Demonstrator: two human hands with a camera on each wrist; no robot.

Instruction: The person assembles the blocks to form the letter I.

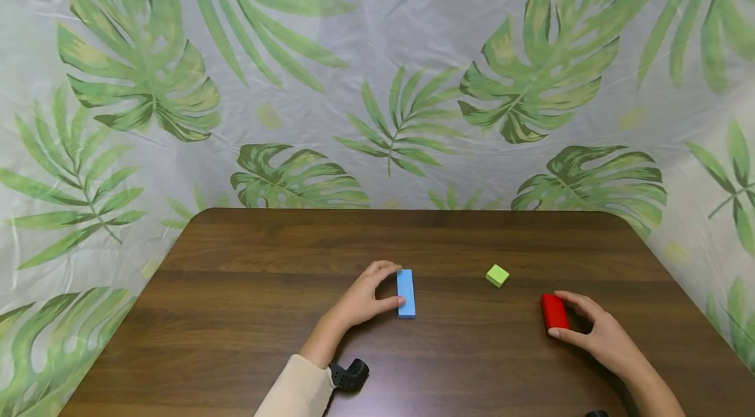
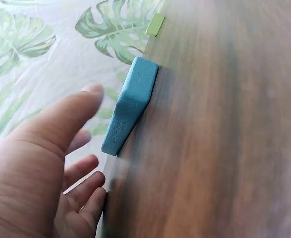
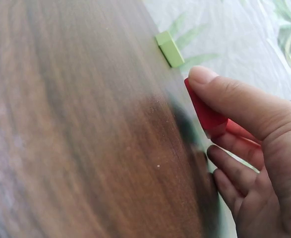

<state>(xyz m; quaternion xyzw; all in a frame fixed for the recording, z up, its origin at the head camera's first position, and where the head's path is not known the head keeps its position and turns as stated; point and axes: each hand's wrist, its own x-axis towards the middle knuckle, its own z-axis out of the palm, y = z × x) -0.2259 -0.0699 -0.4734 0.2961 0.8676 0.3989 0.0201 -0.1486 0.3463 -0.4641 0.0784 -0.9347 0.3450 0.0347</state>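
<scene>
A flat blue block (image 1: 406,294) lies on the table with its long side pointing away from me. My left hand (image 1: 367,296) is at its left side, thumb and fingers spread apart. In the left wrist view a small gap shows between the thumb (image 2: 88,101) and the blue block (image 2: 133,101). On the right, my right hand (image 1: 603,333) holds a red rectangular block (image 1: 554,312) between thumb and fingers. The right wrist view shows the thumb on one side of the red block (image 3: 207,114), fingers on the other.
A small light green block (image 1: 497,276) sits between the two hands, farther back. The brown wooden table (image 1: 265,246) ends at a leaf-patterned cloth (image 1: 401,30) behind it. A black wrist mount (image 1: 350,376) sticks out beside the left sleeve.
</scene>
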